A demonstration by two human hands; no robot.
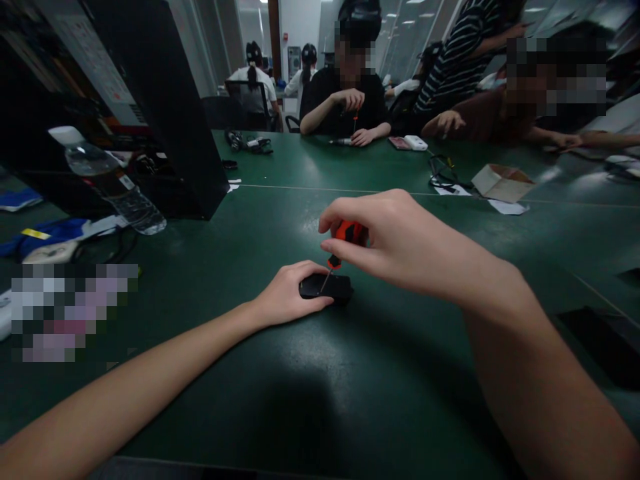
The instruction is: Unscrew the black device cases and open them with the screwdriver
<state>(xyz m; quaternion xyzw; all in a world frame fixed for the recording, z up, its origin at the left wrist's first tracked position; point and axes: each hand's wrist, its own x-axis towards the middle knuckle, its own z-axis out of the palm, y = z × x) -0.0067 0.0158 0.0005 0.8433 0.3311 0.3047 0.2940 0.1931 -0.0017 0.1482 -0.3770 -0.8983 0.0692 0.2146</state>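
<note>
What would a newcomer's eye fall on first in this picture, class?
First, the red and black screwdriver in the right hand, near the centre, its tip at a small black device. The left hand holds that device on the green table. At left is a clear bottle.

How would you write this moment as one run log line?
left hand holds black device on green table | right hand grips red-black screwdriver | tip at device

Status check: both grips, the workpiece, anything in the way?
Left grip holding black device on the table. Right grip on red-and-black screwdriver, tip at device's upper face. Water bottle off left, out of the way.
</note>
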